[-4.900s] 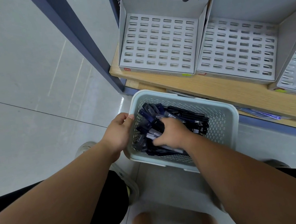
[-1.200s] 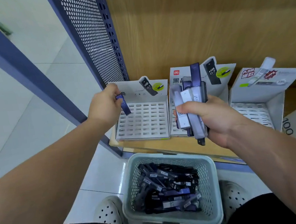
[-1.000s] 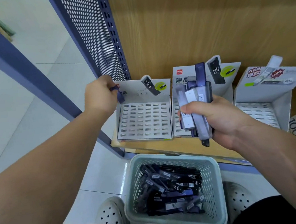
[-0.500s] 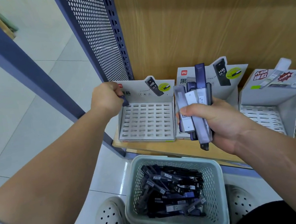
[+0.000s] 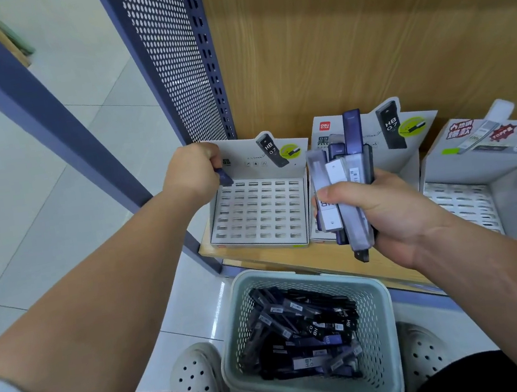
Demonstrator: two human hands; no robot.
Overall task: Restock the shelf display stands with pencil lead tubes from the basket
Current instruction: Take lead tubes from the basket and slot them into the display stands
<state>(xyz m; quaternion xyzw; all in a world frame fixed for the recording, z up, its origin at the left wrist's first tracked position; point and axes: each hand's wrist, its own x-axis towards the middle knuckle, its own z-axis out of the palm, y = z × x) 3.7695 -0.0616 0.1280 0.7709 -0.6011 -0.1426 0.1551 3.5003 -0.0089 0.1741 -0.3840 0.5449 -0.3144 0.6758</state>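
Pencil lead tubes: a bundle [image 5: 353, 163] of them stands upright in the right hand [image 5: 387, 211], fingers and thumb clamped round it, in front of the middle display stand [image 5: 413, 132]. The left hand [image 5: 193, 171] pinches a single dark tube [image 5: 224, 178], whose lower end is at the top-left corner of the left display stand [image 5: 260, 218]; can't tell if it is in a slot yet. The visible slots of that stand are bare. Loose tubes [image 5: 301, 331] are heaped in the pale green basket [image 5: 383, 344] on the floor just below the shelf board [image 5: 291, 259], between two white perforated shoes [image 5: 196, 373]. A third display stand [image 5: 461, 198] sits to the right, slots bare. All three stands are side by side on the board against the wooden back panel [image 5: 361, 34]. A blue perforated side panel [image 5: 173, 59] is left of the stands, with a blue post [image 5: 41, 102] further left
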